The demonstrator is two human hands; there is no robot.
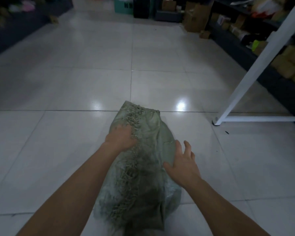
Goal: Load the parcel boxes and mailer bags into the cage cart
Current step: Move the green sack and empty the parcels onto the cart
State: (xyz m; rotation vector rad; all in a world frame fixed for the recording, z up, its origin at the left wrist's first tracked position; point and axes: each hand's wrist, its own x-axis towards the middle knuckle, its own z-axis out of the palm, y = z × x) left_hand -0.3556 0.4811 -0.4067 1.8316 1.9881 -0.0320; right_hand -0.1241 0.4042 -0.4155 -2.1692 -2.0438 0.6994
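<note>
My left hand (120, 137) grips the green woven sack (152, 132) at its frayed seam, my right hand (183, 161) lying open against it.

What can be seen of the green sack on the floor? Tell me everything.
The green woven sack looks like coarse plastic weave, crumpled and bulging, with a frayed edge running along its length. It lies on the tiled floor, stretched away from the person. The left hand grips the frayed edge near the far end; the right hand is open, thumb against its right side.
</note>
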